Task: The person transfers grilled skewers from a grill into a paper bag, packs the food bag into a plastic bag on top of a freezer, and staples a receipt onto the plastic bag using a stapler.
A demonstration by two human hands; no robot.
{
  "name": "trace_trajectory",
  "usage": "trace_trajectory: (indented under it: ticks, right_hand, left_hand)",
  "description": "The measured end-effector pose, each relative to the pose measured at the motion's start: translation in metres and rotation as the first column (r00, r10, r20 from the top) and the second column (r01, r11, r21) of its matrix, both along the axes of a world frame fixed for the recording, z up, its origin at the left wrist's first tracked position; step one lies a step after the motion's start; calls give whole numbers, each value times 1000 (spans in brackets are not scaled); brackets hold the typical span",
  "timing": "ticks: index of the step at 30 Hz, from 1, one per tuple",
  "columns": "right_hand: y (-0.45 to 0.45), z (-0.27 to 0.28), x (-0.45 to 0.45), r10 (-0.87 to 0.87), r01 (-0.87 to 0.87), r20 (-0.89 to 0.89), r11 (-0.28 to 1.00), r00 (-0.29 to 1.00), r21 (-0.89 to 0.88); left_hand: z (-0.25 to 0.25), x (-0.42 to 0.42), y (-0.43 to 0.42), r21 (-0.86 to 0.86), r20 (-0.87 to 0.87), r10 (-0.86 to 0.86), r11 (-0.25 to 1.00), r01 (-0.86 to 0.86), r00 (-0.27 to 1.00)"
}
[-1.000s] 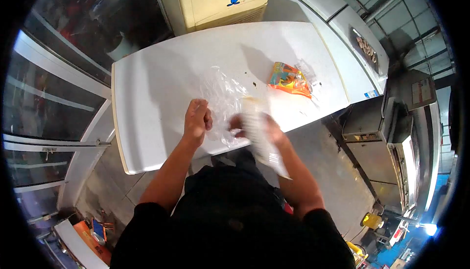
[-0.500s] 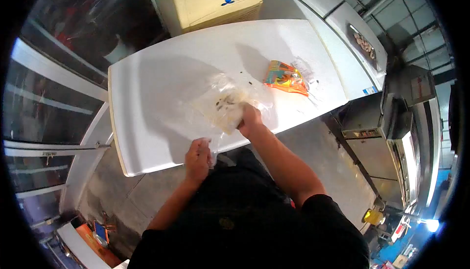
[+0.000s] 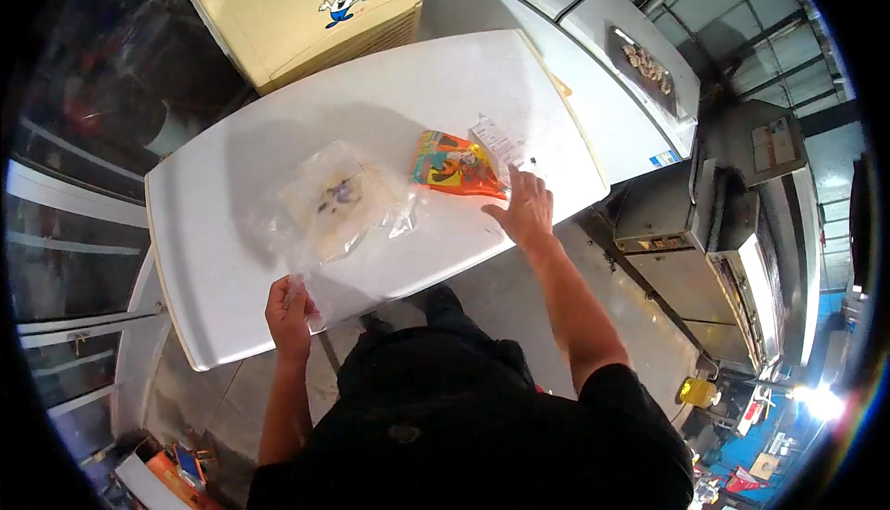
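A clear plastic bag (image 3: 357, 223) lies on the white table (image 3: 232, 297), with a pale flat item (image 3: 343, 197) with dark marks inside. My left hand (image 3: 290, 313) is closed on the bag's near-left end at the table's front edge. Off to the right, my right hand (image 3: 527, 206) is open with its fingers spread, beside the right end of an orange printed packet (image 3: 456, 165). A white slip with print (image 3: 498, 142) lies behind that packet, just beyond my right fingertips.
Behind the table stands a cream box-shaped unit (image 3: 315, 9) with a cartoon figure. A white chest (image 3: 593, 65) at the back right bears a dark tray of brownish pieces (image 3: 646, 70). Metal kitchen equipment (image 3: 686, 278) stands at the right, and glazed door frames (image 3: 79, 297) at the left.
My right hand has let go of the pale item, now lying in the bag, and moved right to the orange packet, opening. My left hand still holds the bag. The view has shifted right.
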State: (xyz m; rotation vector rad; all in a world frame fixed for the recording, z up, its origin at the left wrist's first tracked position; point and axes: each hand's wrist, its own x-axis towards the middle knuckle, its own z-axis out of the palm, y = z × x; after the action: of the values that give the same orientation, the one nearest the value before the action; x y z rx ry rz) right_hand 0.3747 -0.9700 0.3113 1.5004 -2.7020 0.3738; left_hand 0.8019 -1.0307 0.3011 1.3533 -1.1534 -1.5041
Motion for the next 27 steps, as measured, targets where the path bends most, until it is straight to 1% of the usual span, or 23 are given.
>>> trace_trajectory:
  ticks: [2,3,4,6,8,10,12,13,14,15,16,18,19,21,22,24,25,27]
  right_hand:
    - [-7,-26,-24,78,-142,262,961,962,235]
    - [-9,-34,-27,29,-106,307,965,951,238]
    - [-7,-37,-32,50,-131,318,962,947,239]
    - [-3,-40,-41,56,-197,414,931,909,306]
    - [3,-13,-31,29,-203,547,944,837,260]
    - [16,1,-30,-36,-193,610,932,792,306]
    - [38,9,-38,44,-308,656,905,753,293]
    - [42,14,-38,66,-332,659,898,749,287]
    - [44,19,-38,199,-496,802,857,563,136]
    - [44,21,-38,304,-611,893,791,333,-41]
    - [38,18,-33,309,-618,894,785,323,-48]
    - [16,6,-14,368,-806,912,587,184,-74]
    - [4,-2,-4,371,-808,912,583,176,-82]
    - [-18,-16,24,410,-816,832,572,374,84]
    - [-26,-16,39,416,-819,833,570,365,74]
    - [-40,-16,70,348,-651,774,751,528,107]
    - [-48,-19,87,348,-655,778,749,523,105]
    - [-61,-32,113,387,-537,738,843,554,-39]
  left_hand:
    - [3,-19,6,1,15,32,999,-32,999]
    - [6,-33,7,51,-59,89,995,-86,994]
    - [11,-46,9,105,-128,153,985,-140,980]
    - [20,-71,11,105,-103,247,966,-236,964]
    - [20,-80,14,140,-125,312,945,-295,942]
    - [23,-92,13,161,-114,362,926,-342,925]
    - [36,-104,12,175,-108,406,906,-385,908]
    - [40,-106,10,168,-106,428,897,-408,897]
    - [43,-108,9,160,-135,418,904,-396,899]
    - [46,-108,8,151,-161,401,913,-379,902]
    - [50,-107,8,146,-155,409,910,-388,899]
    - [58,-106,8,157,-123,333,937,-313,935]
    - [60,-104,9,152,-117,337,936,-318,934]
    - [65,-96,15,75,190,274,953,-293,943]
    - [62,-92,21,67,197,278,953,-296,940]
    - [53,-86,38,44,269,202,974,-222,942]
    - [54,-90,45,34,289,161,984,-178,944]
    - [45,-92,53,115,202,89,987,-113,975]
